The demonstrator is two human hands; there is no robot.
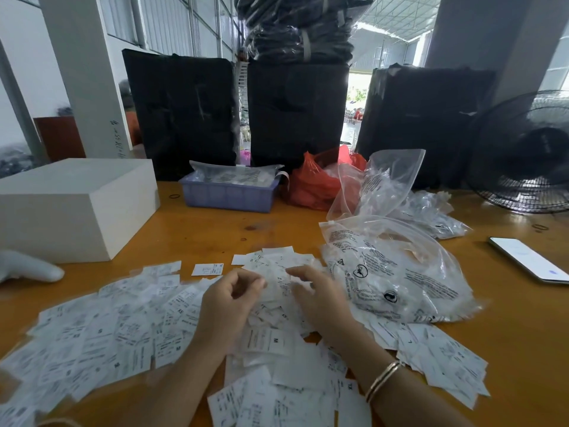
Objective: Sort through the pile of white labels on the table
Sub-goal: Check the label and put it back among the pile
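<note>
A wide pile of white labels (101,331) with printed size letters covers the near part of the wooden table (215,232). My left hand (228,303) hovers over the middle of the pile with its fingers curled; whether it holds a label I cannot tell. My right hand (314,297) lies beside it on the labels, fingers spread and slightly bent, touching a small heap (274,263). One label (207,269) lies apart, just beyond the pile. A bracelet sits on my right wrist.
A clear printed plastic bag (397,272) lies right of my hands, another open one (378,186) behind it. A white box (70,208) stands at left, a blue tray (229,195) and red bag (314,186) at the back. A phone (529,260) and fan (523,155) are at right.
</note>
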